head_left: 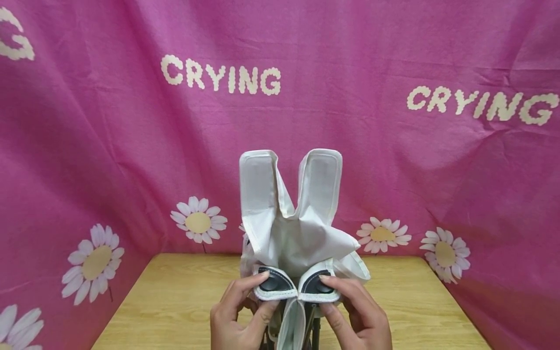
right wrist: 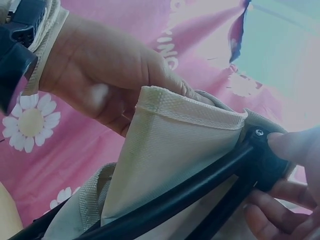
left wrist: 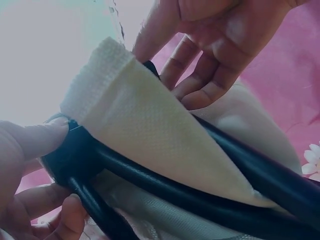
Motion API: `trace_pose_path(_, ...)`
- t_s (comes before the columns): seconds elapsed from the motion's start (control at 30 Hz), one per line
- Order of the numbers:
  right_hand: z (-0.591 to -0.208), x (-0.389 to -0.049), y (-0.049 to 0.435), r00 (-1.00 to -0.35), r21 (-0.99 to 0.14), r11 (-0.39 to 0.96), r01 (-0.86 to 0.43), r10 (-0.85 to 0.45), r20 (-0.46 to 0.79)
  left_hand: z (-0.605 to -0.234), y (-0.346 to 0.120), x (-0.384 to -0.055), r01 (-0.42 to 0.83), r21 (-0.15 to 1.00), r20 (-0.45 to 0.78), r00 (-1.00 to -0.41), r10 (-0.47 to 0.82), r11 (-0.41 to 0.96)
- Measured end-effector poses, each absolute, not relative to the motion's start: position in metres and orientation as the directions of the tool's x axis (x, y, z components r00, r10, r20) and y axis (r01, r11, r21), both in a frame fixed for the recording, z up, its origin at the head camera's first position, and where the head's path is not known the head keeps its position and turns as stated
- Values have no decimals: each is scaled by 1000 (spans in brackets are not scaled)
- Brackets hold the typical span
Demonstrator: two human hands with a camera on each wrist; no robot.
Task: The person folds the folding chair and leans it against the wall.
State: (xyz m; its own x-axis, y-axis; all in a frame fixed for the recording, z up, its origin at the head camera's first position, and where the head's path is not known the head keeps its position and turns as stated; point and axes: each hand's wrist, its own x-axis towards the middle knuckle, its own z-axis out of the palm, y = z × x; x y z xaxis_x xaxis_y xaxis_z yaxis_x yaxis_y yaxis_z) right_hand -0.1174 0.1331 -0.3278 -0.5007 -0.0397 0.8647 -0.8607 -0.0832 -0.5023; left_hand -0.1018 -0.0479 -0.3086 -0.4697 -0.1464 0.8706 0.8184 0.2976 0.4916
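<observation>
A folding camp chair with white cloth and a black tube frame (left wrist: 150,172) stands upright in front of me, folded together. In the head view its white fabric (head_left: 302,238) rises in two flat tabs at the back. My left hand (head_left: 240,313) pinches the near left corner, thumb below and index finger on its black patch (head_left: 275,281). The right hand (head_left: 363,316) pinches the near right corner the same way. The two corners meet in the middle. In the right wrist view, a screw shows on the black joint (right wrist: 265,160) beside the right thumb; slack cloth hangs between the corners.
The chair is over a wooden table (head_left: 175,291). Behind and on both sides hangs a pink curtain (head_left: 306,112) with daisies and pale lettering. A dark wrist device (right wrist: 25,30) is strapped to the left wrist.
</observation>
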Motion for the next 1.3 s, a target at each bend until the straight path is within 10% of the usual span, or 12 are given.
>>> trace_pose_path(0.77,-335,-110,129,-794,-793,-34,-608,48,607,-345,-58,-113,779,616,784,-592,-189,117)
trace_pose_path(1.03,-342,-116,124,-667,-653,-171,-738,40,744,-346,-57,-113,817,574,804,-553,-217,44)
trace_pose_path(1.3,-342,-111,122,-702,-687,-149,-711,91,707,-348,-53,-114,859,512,833,-503,-233,-22)
